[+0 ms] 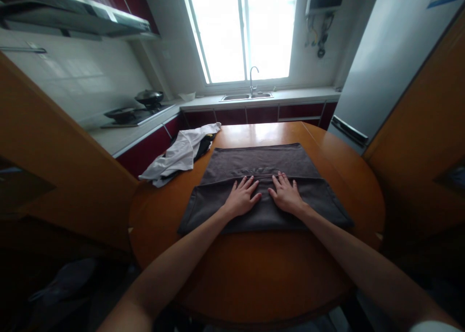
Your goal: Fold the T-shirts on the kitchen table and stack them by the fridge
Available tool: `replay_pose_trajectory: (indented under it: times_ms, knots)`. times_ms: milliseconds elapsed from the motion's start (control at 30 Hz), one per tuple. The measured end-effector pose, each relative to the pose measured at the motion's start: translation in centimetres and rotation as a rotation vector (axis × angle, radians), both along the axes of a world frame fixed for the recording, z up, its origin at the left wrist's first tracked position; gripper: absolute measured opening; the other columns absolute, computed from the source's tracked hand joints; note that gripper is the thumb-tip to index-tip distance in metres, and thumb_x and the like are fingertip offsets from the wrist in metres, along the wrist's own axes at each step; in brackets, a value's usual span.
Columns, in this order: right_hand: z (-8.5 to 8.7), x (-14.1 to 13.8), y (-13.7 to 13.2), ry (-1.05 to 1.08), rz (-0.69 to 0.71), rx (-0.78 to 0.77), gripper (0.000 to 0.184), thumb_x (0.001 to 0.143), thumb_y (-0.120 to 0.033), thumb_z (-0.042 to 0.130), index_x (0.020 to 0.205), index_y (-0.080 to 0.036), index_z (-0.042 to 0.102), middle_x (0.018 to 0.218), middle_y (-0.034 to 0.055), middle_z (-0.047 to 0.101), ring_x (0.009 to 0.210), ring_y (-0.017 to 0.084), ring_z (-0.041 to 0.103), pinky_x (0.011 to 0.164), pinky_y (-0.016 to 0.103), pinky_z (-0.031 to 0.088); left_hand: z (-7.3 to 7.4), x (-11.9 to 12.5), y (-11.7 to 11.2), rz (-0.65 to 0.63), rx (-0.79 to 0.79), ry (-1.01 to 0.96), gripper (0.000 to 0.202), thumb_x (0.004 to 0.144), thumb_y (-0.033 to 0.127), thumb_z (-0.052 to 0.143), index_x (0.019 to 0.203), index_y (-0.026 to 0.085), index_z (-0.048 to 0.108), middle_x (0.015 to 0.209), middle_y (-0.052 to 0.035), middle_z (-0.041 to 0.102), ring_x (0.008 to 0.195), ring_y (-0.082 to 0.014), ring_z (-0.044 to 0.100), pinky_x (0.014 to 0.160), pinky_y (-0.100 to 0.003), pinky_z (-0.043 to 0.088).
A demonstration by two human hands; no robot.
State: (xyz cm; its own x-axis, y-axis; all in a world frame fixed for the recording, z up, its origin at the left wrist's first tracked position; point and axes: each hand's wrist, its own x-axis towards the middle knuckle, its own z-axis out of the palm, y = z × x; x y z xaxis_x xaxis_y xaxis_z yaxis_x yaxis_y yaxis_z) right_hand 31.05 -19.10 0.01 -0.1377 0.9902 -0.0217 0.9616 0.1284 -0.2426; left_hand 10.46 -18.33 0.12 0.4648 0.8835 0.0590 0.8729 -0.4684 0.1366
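A dark grey cloth lies spread on the round wooden table. Its near part is folded over toward the far side, so a fold edge runs across the middle. My left hand rests flat on the folded layer, fingers spread, left of centre. Flat on the same layer, to the right, lies my right hand, its fingertips at the fold edge. A short gap separates the two hands, and neither grips the cloth. Small wrinkles show just beyond the fingertips.
A pile of white and dark clothes lies at the table's far left edge. Behind the table are a counter with a sink, a stove with pans on the left, and a fridge on the right.
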Motion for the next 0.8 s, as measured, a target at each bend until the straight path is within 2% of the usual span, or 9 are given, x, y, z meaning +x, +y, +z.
replay_pose_trajectory:
  times_ms: [800]
  knots:
    - [0.2,-0.01,-0.07,0.029,-0.004,0.001,0.067,0.102,-0.048,0.031,0.16,-0.014,0.025,0.168,0.0129,0.01,0.155,0.027,0.006,0.12,0.059,0.012,-0.08,-0.09,0.07,-0.002,0.001,0.003,0.063,0.101,0.06,0.032,0.156,0.029,0.035,0.166,-0.002,0.022,0.154,-0.0288,0.014,0.121,-0.059,0.018]
